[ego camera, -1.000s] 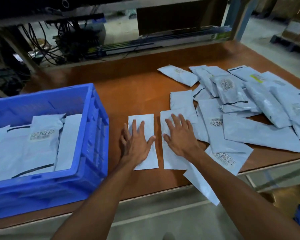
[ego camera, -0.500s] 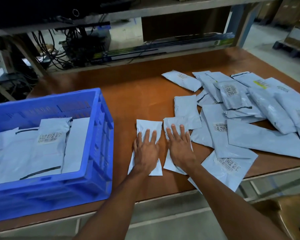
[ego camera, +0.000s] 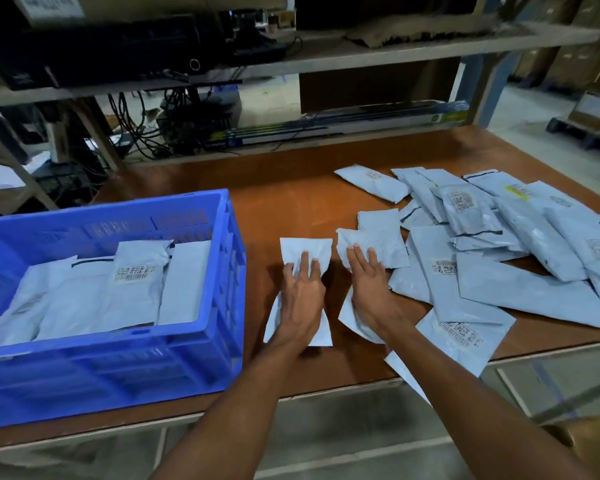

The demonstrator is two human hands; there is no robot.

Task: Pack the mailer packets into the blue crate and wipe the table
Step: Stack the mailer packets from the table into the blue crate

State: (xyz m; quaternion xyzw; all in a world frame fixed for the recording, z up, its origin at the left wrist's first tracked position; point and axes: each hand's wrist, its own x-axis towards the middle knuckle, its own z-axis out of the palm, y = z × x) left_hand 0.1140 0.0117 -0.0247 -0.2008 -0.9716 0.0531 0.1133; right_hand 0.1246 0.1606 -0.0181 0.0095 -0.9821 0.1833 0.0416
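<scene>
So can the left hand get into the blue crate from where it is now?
Probably yes: the left hand rests on a mailer packet just right of the open-topped blue crate, with only bare table between them.

1. The crate (ego camera: 201, 341), off to the left of the left hand's fingers (ego camera: 305, 268), is bright blue with slotted walls.
2. The packets inside the crate (ego camera: 84, 299) are pale grey-blue; one bears a white label with a black barcode.
3. The packet under the left fingers (ego camera: 305, 247) is plain pale grey-blue.
4. The packet under the right hand's fingers (ego camera: 361, 258), (ego camera: 347, 240), has the same pale tone.
5. The pile of mailers (ego camera: 499, 251) right of those fingers is pale grey-blue, some with black-on-white barcode labels, thin dark stripes, one yellow mark.
6. The table (ego camera: 291, 209) is reddish-brown.
</scene>
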